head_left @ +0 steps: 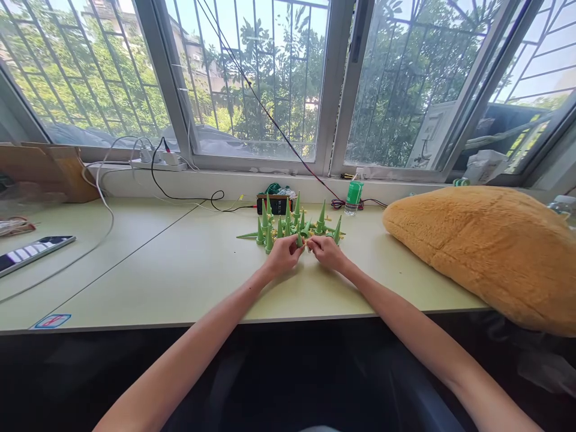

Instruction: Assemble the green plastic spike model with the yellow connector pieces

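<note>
My left hand is closed around a small green cone, whose tip points up above the fingers. Close beside it, my right hand is pinched, and a tiny pale orange bit shows between the two hands, too small to name. Just behind both hands stands a cluster of green cones with wide bases, most upright and a few lying on their sides. Small yellow pieces are scattered among them.
Behind the cones sits a dark box. A green-labelled bottle stands near the sill. On the right lies a large tan plush cushion. At the left are a phone, cables and a cardboard box.
</note>
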The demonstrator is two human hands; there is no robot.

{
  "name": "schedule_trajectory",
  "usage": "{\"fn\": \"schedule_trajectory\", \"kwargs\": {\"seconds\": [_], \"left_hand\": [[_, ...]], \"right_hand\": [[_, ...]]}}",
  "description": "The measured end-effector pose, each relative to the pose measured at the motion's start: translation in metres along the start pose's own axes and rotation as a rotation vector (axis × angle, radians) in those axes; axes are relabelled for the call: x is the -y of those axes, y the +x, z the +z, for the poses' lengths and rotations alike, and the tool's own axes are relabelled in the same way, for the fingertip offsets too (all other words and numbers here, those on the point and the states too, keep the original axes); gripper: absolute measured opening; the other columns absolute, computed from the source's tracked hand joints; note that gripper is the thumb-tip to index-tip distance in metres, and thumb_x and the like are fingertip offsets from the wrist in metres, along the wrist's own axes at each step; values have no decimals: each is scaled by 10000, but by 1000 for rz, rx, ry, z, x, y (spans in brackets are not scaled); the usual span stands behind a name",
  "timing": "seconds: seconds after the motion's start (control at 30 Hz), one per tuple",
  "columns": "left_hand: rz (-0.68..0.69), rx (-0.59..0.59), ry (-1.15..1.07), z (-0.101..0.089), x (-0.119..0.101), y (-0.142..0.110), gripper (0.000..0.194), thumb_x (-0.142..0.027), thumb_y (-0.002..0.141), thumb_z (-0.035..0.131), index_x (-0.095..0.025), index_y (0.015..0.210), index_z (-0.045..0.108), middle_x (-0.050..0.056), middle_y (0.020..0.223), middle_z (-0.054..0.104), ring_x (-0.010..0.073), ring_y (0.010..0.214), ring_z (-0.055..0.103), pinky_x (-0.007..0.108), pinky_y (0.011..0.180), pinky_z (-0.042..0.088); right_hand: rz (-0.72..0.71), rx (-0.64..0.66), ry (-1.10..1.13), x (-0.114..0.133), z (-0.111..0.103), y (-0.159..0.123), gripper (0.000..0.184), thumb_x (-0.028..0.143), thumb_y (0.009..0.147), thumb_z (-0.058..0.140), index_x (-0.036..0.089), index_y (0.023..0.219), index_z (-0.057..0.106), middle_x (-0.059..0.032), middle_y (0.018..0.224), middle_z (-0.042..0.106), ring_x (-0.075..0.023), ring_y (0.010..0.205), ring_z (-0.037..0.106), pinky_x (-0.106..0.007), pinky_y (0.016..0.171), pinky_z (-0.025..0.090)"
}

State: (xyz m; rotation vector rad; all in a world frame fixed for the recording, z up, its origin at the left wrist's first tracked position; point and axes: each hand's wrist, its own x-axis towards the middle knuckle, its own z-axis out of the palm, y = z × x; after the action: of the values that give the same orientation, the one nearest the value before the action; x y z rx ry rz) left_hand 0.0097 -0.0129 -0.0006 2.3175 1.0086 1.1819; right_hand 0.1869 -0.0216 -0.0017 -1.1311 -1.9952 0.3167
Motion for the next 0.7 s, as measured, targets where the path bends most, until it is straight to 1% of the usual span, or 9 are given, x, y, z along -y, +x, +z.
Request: {"fn": "schedule_trajectory", "kwargs": {"seconds": [0.1,0.23,0.37,0.53,0.7], "left_hand": [[27,5,-4,0,-1,-1,153,-260,813,545,-138,824,637,-51,536,411,86,508,337,237,515,278],[47,13,-8,0,-1,-1,152,-258,820,540,-141,828,636,-47,549,429,86,514,343,235,520,290],[34,13,-26,0,0,0,145,-258,814,547,-143,833,633,-44,558,457,85,518,370,232,528,316],[-80,-30,-77,3,3,4,169,-303,778,588,-146,785,649,-27,560,490,95,529,404,232,514,324],[-188,-55,-185,4,5,6,233,-370,747,630,-138,741,656,5,589,546,105,548,445,231,505,340]], "right_hand": [[10,7,-7,0,0,1,377,314,940,383,184,605,497,-9,592,544,-122,575,457,-246,612,338],[22,20,-6,1,1,1,435,357,964,346,192,572,438,-3,553,512,-117,548,440,-252,595,324],[44,20,-12,0,2,1,480,399,977,326,195,548,396,4,523,481,-114,528,424,-257,584,308],[67,-11,27,-3,6,2,503,473,980,324,186,597,480,4,558,507,-117,558,454,-250,600,325],[21,3,-11,-3,6,1,465,543,949,382,184,688,518,25,582,468,-113,541,398,-248,548,292]]}}
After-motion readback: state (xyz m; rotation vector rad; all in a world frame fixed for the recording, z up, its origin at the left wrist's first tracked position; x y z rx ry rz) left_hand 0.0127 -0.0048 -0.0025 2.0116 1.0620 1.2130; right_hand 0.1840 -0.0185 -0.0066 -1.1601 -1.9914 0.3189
